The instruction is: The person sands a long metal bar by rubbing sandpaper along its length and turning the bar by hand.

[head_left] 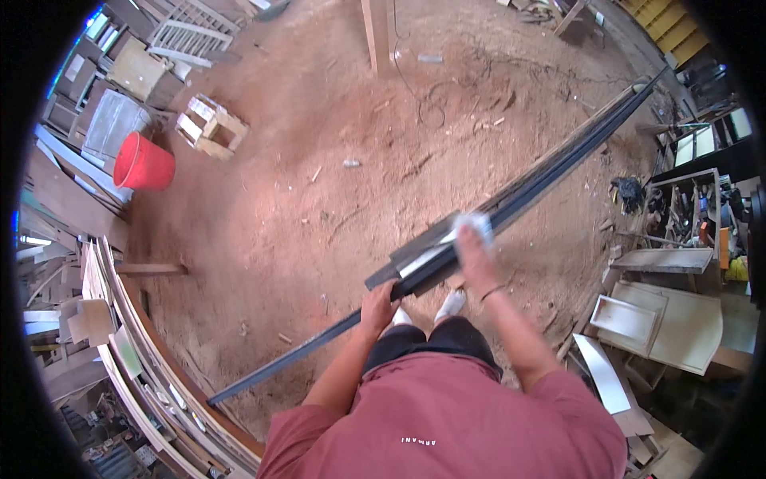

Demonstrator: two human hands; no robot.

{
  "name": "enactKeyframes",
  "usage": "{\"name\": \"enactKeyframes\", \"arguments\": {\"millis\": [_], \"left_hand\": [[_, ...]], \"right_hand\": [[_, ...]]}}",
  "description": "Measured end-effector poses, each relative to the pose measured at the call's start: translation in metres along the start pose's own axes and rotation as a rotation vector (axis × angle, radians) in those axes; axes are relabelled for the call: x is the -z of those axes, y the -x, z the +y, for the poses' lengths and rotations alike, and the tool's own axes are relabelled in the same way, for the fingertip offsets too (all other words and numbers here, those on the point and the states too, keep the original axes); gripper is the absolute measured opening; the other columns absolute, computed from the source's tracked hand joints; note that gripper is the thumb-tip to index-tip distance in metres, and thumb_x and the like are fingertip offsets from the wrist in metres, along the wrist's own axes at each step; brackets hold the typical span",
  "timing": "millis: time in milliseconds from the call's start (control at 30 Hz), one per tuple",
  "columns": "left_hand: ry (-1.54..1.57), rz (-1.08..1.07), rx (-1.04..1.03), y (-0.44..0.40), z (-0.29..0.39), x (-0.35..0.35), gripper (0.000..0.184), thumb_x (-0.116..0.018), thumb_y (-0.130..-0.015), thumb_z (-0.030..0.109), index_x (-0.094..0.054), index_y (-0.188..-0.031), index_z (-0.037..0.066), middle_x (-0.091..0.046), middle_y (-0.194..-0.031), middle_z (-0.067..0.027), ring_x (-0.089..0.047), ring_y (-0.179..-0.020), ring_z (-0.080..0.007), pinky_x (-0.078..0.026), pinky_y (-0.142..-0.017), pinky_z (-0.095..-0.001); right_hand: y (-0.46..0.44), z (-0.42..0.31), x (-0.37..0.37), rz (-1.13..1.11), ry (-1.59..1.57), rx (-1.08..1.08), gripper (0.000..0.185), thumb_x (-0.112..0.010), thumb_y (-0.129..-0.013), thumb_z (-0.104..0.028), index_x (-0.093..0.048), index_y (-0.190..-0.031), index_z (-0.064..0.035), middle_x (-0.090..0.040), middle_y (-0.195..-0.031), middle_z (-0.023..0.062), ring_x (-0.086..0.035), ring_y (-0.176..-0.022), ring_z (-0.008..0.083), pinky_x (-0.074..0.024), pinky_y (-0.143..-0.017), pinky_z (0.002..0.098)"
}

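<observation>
Strips [558,162] extend both sides of your left grip [378,307], closed on them, likely for steadiness; beyond it, your right grip [476,259] holds a cloth [474,223] against them.

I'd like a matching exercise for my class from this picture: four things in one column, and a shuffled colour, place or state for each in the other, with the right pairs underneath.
Things
1. bucket
2. left hand
3. long strips
4. right hand

Descriptions
A. dark, slanting across the view
B. blurred, with a white thing
C. red, toward the picture's left
D. gripping the strips

Pairs: 1-C, 2-D, 3-A, 4-B
</observation>
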State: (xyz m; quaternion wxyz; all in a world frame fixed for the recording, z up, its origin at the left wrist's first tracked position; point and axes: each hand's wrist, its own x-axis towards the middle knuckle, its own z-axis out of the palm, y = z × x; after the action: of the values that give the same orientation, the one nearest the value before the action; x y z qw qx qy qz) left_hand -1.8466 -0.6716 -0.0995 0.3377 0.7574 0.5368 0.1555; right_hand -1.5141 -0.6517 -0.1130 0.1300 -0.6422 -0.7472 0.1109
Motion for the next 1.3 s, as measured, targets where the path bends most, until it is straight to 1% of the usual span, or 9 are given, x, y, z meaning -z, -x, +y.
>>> {"name": "enactKeyframes", "arguments": {"millis": [167,267,333,400,633,867,1133,1233,1300], "left_hand": [[-0.023,-0.203,0.116,0.001,0.004,0.012,0.058,-0.083,-0.087,0.020,-0.063,-0.140,0.009,-0.074,-0.126,-0.0223,-0.070,-0.118,-0.0418,-0.057,-0.099,-0.0503],[-0.004,-0.137,0.043,0.003,0.002,0.023,0.056,-0.082,-0.088,0.020,-0.063,-0.139,0.009,-0.074,-0.125,-0.0221,-0.071,-0.115,-0.0429,-0.058,-0.096,-0.0514],[0.000,-0.096,0.023,0.008,-0.011,0.016,0.054,-0.081,-0.089,0.020,-0.062,-0.139,0.010,-0.074,-0.126,-0.0215,-0.071,-0.114,-0.0427,-0.058,-0.095,-0.0515],[-0.003,-0.145,0.055,0.019,-0.006,0.033,0.053,-0.081,-0.090,0.019,-0.063,-0.139,0.010,-0.075,-0.124,-0.0205,-0.072,-0.113,-0.0427,-0.059,-0.093,-0.0518],[-0.029,-0.145,0.068,0.039,-0.038,0.040,0.054,-0.082,-0.089,0.021,-0.063,-0.139,0.011,-0.076,-0.120,-0.0199,-0.073,-0.108,-0.0420,-0.059,-0.090,-0.0518],[-0.065,-0.220,0.092,0.045,-0.040,0.046,0.055,-0.081,-0.089,0.021,-0.062,-0.140,0.011,-0.076,-0.119,-0.0196,-0.074,-0.106,-0.0416,-0.060,-0.087,-0.0522],[-0.085,-0.244,0.069,0.042,-0.049,0.041,0.050,-0.079,-0.090,0.024,-0.064,-0.135,0.010,-0.076,-0.112,-0.0191,-0.075,-0.100,-0.0426,-0.060,-0.085,-0.0521],[-0.063,-0.231,0.080,0.041,-0.037,0.056,0.049,-0.078,-0.091,0.025,-0.064,-0.135,0.009,-0.076,-0.112,-0.0207,-0.074,-0.102,-0.0424,-0.060,-0.085,-0.0534],[-0.030,-0.148,0.007,0.048,-0.053,0.048,0.049,-0.079,-0.092,0.029,-0.065,-0.134,0.009,-0.077,-0.101,-0.0223,-0.075,-0.096,-0.0445,-0.059,-0.082,-0.0549]], "right_hand": [[0.040,-0.143,-0.019,-0.155,-0.069,0.252,0.074,-0.044,-0.099,-0.007,-0.030,-0.172,-0.0061,-0.029,-0.179,0.0139,-0.025,-0.167,0.0283,-0.0206,-0.135,0.0455],[0.018,-0.066,-0.013,-0.141,0.355,0.142,0.071,-0.041,-0.102,-0.008,-0.028,-0.172,-0.0044,-0.027,-0.180,0.0132,-0.023,-0.167,0.0294,-0.0182,-0.136,0.0441],[-0.006,0.011,0.010,0.070,0.036,-0.032,0.073,-0.040,-0.100,-0.002,-0.026,-0.172,-0.0029,-0.027,-0.179,0.0161,-0.022,-0.167,0.0330,-0.0156,-0.137,0.0455],[-0.014,0.033,0.036,0.108,0.183,-0.211,0.077,-0.043,-0.096,0.005,-0.029,-0.171,-0.0017,-0.027,-0.179,0.0158,-0.024,-0.166,0.0324,-0.0150,-0.138,0.0444],[0.040,-0.166,-0.037,-0.178,0.062,0.285,0.071,-0.038,-0.103,-0.011,-0.025,-0.172,-0.0026,-0.028,-0.179,0.0151,-0.025,-0.167,0.0301,-0.0187,-0.136,0.0441],[0.002,0.001,0.031,0.047,0.189,-0.148,0.082,-0.048,-0.093,0.004,-0.025,-0.172,-0.0015,-0.026,-0.180,0.0161,-0.022,-0.167,0.0328,-0.0140,-0.138,0.0447],[0.062,-0.208,-0.046,-0.190,0.029,0.271,0.073,-0.050,-0.099,-0.011,-0.032,-0.170,-0.0032,-0.031,-0.177,0.0161,-0.028,-0.166,0.0282,-0.0190,-0.136,0.0446],[0.032,-0.157,-0.006,-0.298,-0.003,0.132,0.074,-0.049,-0.098,-0.004,-0.032,-0.169,-0.0021,-0.031,-0.177,0.0164,-0.028,-0.165,0.0303,-0.0208,-0.135,0.0462],[0.015,-0.069,-0.002,-0.047,0.020,-0.004,0.074,-0.047,-0.097,0.001,-0.031,-0.169,-0.0006,-0.030,-0.177,0.0180,-0.027,-0.165,0.0342,-0.0212,-0.136,0.0478]]}}
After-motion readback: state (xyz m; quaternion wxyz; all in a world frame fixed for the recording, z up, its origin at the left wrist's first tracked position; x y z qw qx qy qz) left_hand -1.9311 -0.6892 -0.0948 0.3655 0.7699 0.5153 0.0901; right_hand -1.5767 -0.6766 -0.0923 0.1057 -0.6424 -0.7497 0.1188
